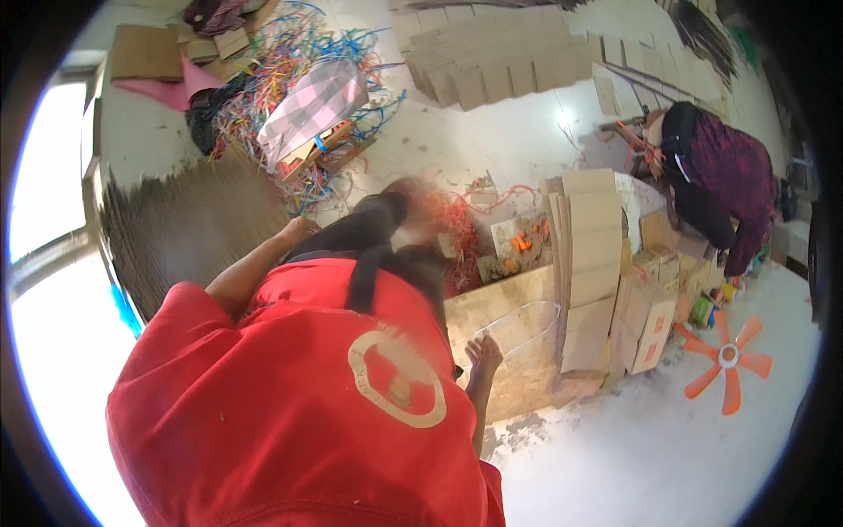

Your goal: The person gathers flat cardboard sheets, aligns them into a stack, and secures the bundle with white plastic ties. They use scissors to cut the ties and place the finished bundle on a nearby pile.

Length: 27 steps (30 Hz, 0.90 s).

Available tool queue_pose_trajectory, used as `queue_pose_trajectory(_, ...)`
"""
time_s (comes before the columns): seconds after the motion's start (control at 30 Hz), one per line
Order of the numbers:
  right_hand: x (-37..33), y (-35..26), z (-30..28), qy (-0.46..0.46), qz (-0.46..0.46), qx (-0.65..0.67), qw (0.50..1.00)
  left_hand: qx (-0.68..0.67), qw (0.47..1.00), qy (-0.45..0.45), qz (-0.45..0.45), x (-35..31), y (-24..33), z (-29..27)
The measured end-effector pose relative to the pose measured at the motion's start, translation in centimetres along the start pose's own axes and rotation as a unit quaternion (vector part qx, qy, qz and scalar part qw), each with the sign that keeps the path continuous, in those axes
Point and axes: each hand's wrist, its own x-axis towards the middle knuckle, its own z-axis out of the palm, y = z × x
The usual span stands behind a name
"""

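My left hand (300,228) is beside my left thigh, next to a tall stack of flattened cardboard (189,233); its fingers are too small and blurred to read. Over a worn wooden board (518,386) at my right side is my right hand (485,351), its fingers curled in. Whatever they may hold is hidden. A thin pale strap (527,307) lies in a loop across the board, close to that hand. Right of the board stands a column of folded cardboard sheets (590,263). Red stringy strapping (461,237) is bunched beyond the board, near my legs.
Tangled coloured straps (255,88) heap at the far left, with a pink checked cloth (316,101) over them. Cardboard stacks (500,70) line the back. Another person (716,176) bends over at right. Cartons (645,321) and an orange-bladed fan (728,356) are at right.
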Motion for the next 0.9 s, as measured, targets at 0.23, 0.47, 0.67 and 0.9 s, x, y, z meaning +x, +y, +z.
queue_pose_trajectory(0.23,-4.7,-1.0,7.4,-0.060,-0.020,0.046,0.997,-0.054,0.991,-0.073,-0.098,6.6,2.5,-5.4)
queue_pose_trajectory(0.47,-7.6,8.0,10.2,-0.094,0.053,0.143,0.984,-0.118,0.990,-0.063,-0.035,12.5,1.4,-11.2)
queue_pose_trajectory(0.67,-6.1,15.2,5.3,-0.014,0.054,0.249,0.967,-0.109,0.983,-0.134,-0.058,11.4,2.9,-6.2)
queue_pose_trajectory(0.9,-9.0,18.2,2.1,0.126,0.087,0.278,0.948,0.121,0.951,-0.202,0.198,9.8,4.1,-1.7)
